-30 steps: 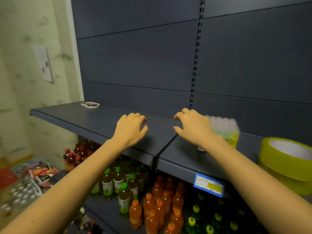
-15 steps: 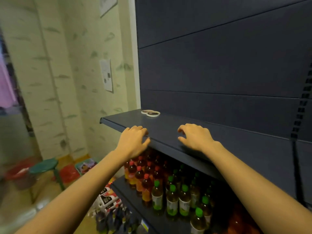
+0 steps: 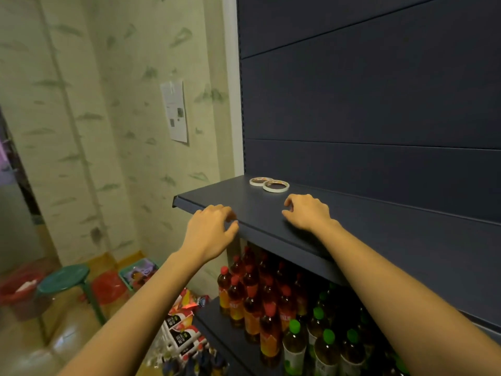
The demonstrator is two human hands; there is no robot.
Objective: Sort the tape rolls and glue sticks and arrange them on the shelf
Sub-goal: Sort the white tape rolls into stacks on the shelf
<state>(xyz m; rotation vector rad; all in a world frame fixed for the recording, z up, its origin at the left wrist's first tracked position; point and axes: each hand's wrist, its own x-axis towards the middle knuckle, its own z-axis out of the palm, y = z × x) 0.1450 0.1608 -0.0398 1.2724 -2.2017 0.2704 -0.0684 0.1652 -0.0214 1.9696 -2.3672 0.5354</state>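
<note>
Two thin white tape rolls (image 3: 269, 184) lie flat side by side near the back left corner of the dark blue shelf (image 3: 379, 229). My right hand (image 3: 307, 211) hovers over the shelf just in front of the rolls, fingers curled and apart, holding nothing. My left hand (image 3: 210, 232) is at the shelf's front edge near its left end, fingers spread and empty. No glue sticks are in view.
Below the shelf stand several bottles with red caps (image 3: 252, 291) and green caps (image 3: 320, 340). Snack packs (image 3: 181, 327) lie at the lower shelf's left end. A green stool (image 3: 65, 278), red basins (image 3: 108, 286) and a papered wall (image 3: 108, 131) are on the left.
The view has swung left: the large yellow-green tape roll and the pack on the right have left the frame. Both hands have shifted left along the shelf toward the two white rolls.
</note>
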